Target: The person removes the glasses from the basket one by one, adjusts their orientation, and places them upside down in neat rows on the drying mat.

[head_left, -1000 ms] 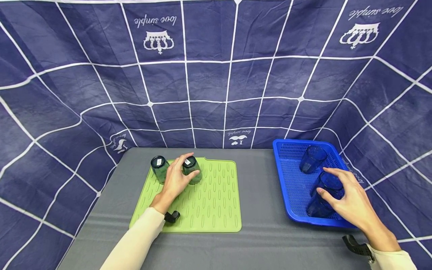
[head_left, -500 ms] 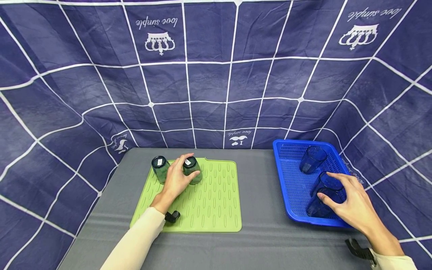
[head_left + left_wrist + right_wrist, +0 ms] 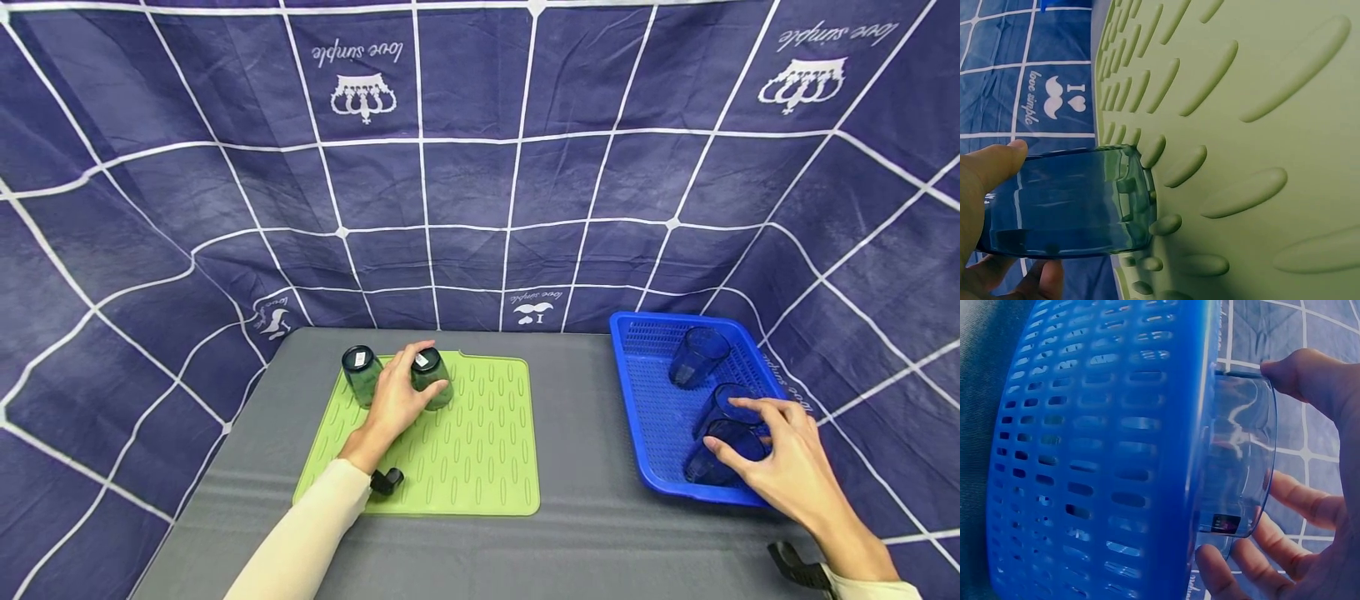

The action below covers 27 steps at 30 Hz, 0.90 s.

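Observation:
On the green ribbed mat, my left hand grips an upside-down green-tinted drinking glass, thumb on one side and fingers on the other. Its rim is down at the mat. A second upturned glass stands left of that hand. My right hand is over the blue basket, spread around the rim of the nearest clear glass. The thumb tip is right at the rim, the fingertips on the other side. Two more glasses stand behind it in the basket.
The basket's perforated wall rises beside the right hand. A grey cloth covers the table between mat and basket. Blue gridded fabric hangs at the back and sides. Black wrist mounts sit at both cuffs.
My right hand has moved slightly down toward the nearest glass, its index finger nearing that glass's rim. The left hand keeps its grip on the upturned glass. The head view has shifted a little.

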Available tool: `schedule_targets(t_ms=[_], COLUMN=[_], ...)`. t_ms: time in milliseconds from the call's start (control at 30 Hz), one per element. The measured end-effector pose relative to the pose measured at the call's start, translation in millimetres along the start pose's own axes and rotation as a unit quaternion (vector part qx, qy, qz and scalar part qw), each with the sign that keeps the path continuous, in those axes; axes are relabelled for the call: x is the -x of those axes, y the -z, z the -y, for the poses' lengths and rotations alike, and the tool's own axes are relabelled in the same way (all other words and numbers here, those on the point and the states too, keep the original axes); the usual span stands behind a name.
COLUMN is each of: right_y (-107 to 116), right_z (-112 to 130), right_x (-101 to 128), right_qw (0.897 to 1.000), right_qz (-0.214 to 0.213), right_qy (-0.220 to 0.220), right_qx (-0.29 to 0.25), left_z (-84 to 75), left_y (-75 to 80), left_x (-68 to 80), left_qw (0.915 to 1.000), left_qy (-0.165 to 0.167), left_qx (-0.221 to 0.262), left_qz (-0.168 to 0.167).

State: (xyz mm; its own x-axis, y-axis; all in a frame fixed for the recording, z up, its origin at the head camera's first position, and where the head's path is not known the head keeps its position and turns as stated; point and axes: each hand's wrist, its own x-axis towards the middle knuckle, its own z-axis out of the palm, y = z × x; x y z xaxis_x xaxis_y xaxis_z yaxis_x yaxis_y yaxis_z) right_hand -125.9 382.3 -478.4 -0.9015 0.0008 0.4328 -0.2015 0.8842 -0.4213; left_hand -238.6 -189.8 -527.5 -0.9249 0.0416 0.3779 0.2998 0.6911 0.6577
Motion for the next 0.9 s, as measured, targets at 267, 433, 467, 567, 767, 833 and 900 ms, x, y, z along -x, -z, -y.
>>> schedule_targets(t_ms=[267, 433, 467, 567, 767, 833, 900], right_y=[-0.2, -0.8, -1.4, -3.9, -7.5, -7.7, -8.1], right_z=[2.7, 3.8, 4.2, 5.2, 4.4, 3.9, 3.6], right_x=[6.1, 8.8, 9.5, 12.0, 15.1, 15.6, 16.3], right_qw=[0.999, 0.998, 0.998, 0.998, 0.998, 0.998, 0.998], right_qz=[-0.005, -0.001, -0.002, -0.006, -0.012, -0.010, -0.007], right_qy=[-0.040, -0.053, -0.052, -0.050, -0.052, -0.055, -0.058], right_qx=[0.028, 0.040, 0.039, 0.033, 0.029, 0.029, 0.029], left_z=[0.4, 2.0, 2.2, 2.7, 2.9, 3.2, 3.2], left_y=[-1.3, -3.0, -3.3, -4.0, -4.9, -5.1, -4.7], left_x=[0.5, 1.2, 1.3, 1.2, 1.1, 1.4, 1.7], left_qw=[1.0000, 0.9999, 0.9999, 1.0000, 0.9999, 1.0000, 1.0000], left_qy=[0.004, 0.004, 0.004, 0.001, -0.002, -0.004, -0.007], left_qx=[-0.004, -0.009, -0.009, -0.008, -0.009, -0.008, -0.007], left_qz=[0.005, 0.007, 0.006, 0.004, 0.003, 0.001, -0.003])
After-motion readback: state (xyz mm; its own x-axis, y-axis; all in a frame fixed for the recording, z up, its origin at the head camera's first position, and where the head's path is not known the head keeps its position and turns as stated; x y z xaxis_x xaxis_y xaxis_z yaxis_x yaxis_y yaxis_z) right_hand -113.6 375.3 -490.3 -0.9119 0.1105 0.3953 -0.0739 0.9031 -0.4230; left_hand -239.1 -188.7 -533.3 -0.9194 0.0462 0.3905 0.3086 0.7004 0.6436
